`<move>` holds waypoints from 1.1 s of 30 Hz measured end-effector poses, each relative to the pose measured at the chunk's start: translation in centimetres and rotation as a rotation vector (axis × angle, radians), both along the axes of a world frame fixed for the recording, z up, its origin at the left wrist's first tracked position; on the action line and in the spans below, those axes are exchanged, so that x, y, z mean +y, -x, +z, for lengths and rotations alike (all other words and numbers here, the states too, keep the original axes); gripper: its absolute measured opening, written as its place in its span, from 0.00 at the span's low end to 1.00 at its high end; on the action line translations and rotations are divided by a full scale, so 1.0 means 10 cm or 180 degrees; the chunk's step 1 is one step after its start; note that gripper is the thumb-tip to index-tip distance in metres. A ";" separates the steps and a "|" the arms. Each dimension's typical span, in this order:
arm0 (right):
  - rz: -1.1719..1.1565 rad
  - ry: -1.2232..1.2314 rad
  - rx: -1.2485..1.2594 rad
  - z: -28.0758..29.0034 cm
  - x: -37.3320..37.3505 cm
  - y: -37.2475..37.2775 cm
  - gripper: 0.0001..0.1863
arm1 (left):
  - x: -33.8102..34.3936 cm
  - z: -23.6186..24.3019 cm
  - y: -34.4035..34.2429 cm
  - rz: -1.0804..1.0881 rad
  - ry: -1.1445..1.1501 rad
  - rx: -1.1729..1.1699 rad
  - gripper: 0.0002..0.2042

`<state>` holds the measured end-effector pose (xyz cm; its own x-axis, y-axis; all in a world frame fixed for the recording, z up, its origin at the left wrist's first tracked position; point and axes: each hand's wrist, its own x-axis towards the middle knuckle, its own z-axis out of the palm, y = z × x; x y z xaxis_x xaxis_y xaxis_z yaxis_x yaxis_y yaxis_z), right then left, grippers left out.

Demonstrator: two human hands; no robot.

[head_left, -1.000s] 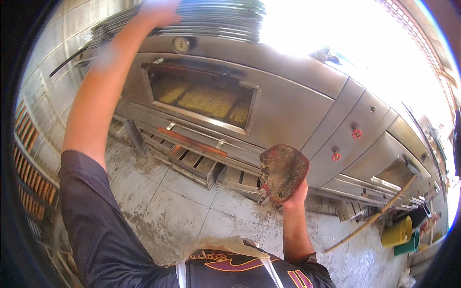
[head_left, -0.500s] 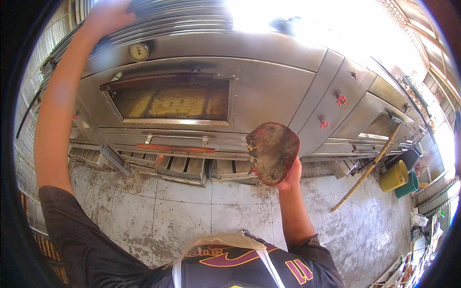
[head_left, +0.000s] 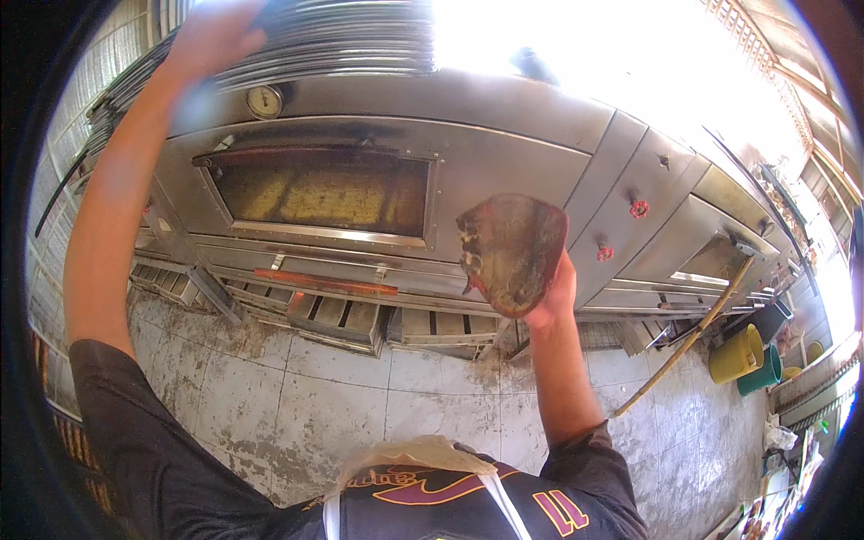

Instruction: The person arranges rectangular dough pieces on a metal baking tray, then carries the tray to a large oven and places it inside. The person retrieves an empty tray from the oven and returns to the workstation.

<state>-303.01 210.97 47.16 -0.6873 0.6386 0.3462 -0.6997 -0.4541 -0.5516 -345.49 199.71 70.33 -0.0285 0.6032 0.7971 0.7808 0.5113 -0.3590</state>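
Observation:
Raised at the upper left, my left hand (head_left: 216, 38) is against the front of a tall stack of thin metal trays (head_left: 351, 40). Its thumb and a finger are spread apart, and the rest runs out of the picture. In front of the steel oven, my right hand (head_left: 556, 292) grips a worn, scorched pad (head_left: 515, 252) with a reddish edge from its right side. The pad's stained face is turned up and hides most of those fingers. Behind it is the oven's glass door (head_left: 324, 193), closed, with a dark bar handle along its top.
A round gauge (head_left: 265, 102) sits on the oven front, with red valve knobs (head_left: 638, 209) farther right. Slatted metal boxes (head_left: 337, 319) stand beneath the oven. A long wooden pole (head_left: 684, 346) leans at the right, near a yellow bucket (head_left: 736, 354) and a green bucket (head_left: 763, 371).
My right hand has lifted the pad a little farther up and tilted it. The left hand has shifted slightly right along the tray stack.

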 end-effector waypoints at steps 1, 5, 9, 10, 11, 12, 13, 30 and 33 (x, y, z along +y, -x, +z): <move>0.0055 0.0061 0.0033 0.10 0.01 0.01 0.25 | -0.03 0.00 -0.06 -0.0016 0.0051 0.0022 0.32; 0.0207 -0.0114 0.0304 0.64 0.11 0.17 0.26 | -0.13 -0.05 -0.41 -0.0391 -0.0365 0.0818 0.32; -0.1012 -0.0784 -0.0651 1.41 0.35 0.43 0.22 | -0.25 0.02 -0.83 -0.0173 0.0073 0.0471 0.33; -0.0606 -0.0891 -0.0649 1.67 0.48 0.52 0.21 | -0.28 0.02 -0.90 -0.0081 0.0117 0.0513 0.33; -0.0537 -0.1361 -0.0882 1.95 0.62 0.69 0.19 | -0.32 0.01 -0.96 -0.0177 0.0016 0.0570 0.34; -0.0726 -0.1790 -0.1107 2.03 0.68 0.71 0.18 | -0.37 0.03 -1.00 -0.0205 -0.0025 0.0588 0.34; -0.0624 -0.2648 -0.1125 2.12 0.75 0.75 0.18 | -0.41 0.03 -1.01 -0.0223 -0.0048 0.0567 0.34; -0.2122 -0.5247 -0.2354 2.58 1.46 0.69 0.13 | -0.72 -0.07 -0.86 -0.0481 -0.0180 0.0491 0.29; -0.2530 -0.5415 -0.3001 2.57 1.22 0.60 0.15 | -0.75 -0.03 -0.78 -0.0574 -0.0184 0.0368 0.28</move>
